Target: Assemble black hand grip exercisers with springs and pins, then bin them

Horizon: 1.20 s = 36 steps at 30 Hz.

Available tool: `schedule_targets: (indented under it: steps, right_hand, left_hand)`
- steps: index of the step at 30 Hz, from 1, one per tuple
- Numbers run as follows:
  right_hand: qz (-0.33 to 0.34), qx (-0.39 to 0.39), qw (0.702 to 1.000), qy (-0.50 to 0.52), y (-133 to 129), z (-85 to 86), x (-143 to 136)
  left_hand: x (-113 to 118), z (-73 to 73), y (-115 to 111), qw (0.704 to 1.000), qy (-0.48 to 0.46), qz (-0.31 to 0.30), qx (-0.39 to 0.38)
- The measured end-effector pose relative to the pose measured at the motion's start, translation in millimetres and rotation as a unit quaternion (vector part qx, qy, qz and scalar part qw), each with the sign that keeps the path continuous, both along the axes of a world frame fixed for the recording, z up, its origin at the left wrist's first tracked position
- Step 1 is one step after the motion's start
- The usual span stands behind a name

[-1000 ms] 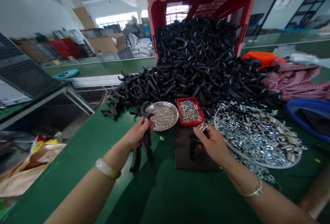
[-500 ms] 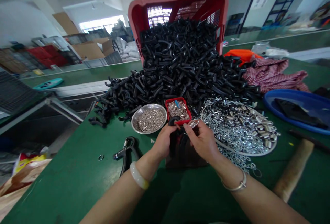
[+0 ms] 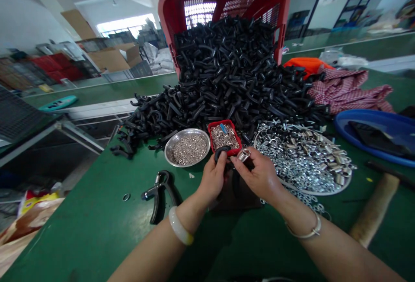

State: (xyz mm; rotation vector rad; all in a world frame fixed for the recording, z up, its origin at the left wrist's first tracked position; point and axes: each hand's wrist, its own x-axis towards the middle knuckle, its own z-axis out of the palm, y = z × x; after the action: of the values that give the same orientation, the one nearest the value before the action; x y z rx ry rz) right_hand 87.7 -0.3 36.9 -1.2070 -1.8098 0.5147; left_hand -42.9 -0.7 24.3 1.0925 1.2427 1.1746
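My left hand [image 3: 210, 179] is closed around a black curved handle [image 3: 221, 151], its hooked end showing above my thumb. Between the thumb and fingers of my right hand [image 3: 259, 173] is a coiled metal spring [image 3: 244, 155], close beside that handle. Under both hands lies a dark block [image 3: 235, 197], partly covered by them. A hand grip exerciser [image 3: 161, 191], black with a spring at its top, rests on the table left of my left hand. Just beyond my hands stands a red tray [image 3: 226, 137] of small metal pins.
A metal bowl [image 3: 167, 154] holds tiny parts. On the right, a round tray [image 3: 311, 193] carries springs and rings. Behind, black handles [image 3: 227, 74] spill from a red crate [image 3: 165, 18]. A hammer [image 3: 378, 206], a blue basin [image 3: 343, 120] and a loose ring [image 3: 126, 197] are also on the table.
My left thumb has shifted up onto the black handle's curved end. The spring stays in my right hand, close to the handle. The whole view has shifted slightly.
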Motion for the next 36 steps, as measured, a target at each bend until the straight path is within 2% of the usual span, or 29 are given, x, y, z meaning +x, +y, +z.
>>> schedule_targets:
  steps: [4, 9, 15, 20, 22, 24, 26, 29, 31, 36]
  right_hand:
    - [-0.012, -0.007, 1.0, 0.02, -2.9, -1.0, 1.0]
    - [0.005, 0.001, 0.997, -0.071, -0.6, -0.7, 3.0]
    - [0.015, -0.012, 0.997, -0.074, -1.4, -10.5, 4.8]
    - [0.084, -0.098, 0.988, -0.091, 0.3, -24.3, 5.7]
    - [0.075, -0.145, 0.979, -0.123, 0.7, -22.8, 5.9]
    - [0.06, -0.166, 0.972, -0.157, 0.2, -18.1, 5.3]
    - [0.065, -0.16, 0.967, -0.187, -1.2, -13.2, 3.8]
    - [0.057, -0.162, 0.957, -0.234, -4.6, -9.5, 0.4]
    - [0.05, -0.169, 0.951, -0.252, -7.1, -8.4, -1.7]
    - [0.114, -0.185, 0.953, -0.213, -8.3, -2.0, -3.2]
  left_hand:
    - [-0.5, 2.9, 1.8, 1.0, 0.005, -0.009, -0.003]
    - [-3.0, -9.0, 1.8, 0.997, 0.055, 0.016, 0.05]
    - [-3.0, -16.9, -3.9, 0.983, 0.133, -0.009, 0.127]
    - [-10.0, -15.9, -4.8, 0.986, 0.134, -0.081, 0.06]
    - [-12.8, -14.2, -2.9, 0.987, 0.118, -0.1, 0.051]
    - [-14.0, -12.6, -1.2, 0.988, 0.101, -0.09, 0.072]
    - [-13.8, -11.7, -0.2, 0.989, 0.091, -0.084, 0.075]
    - [-11.8, -12.1, 0.8, 0.993, 0.071, -0.096, 0.022]
    - [-9.9, -12.3, 1.2, 0.994, 0.068, -0.089, 0.016]
    - [-6.7, -10.0, -1.8, 0.986, 0.132, -0.08, 0.061]
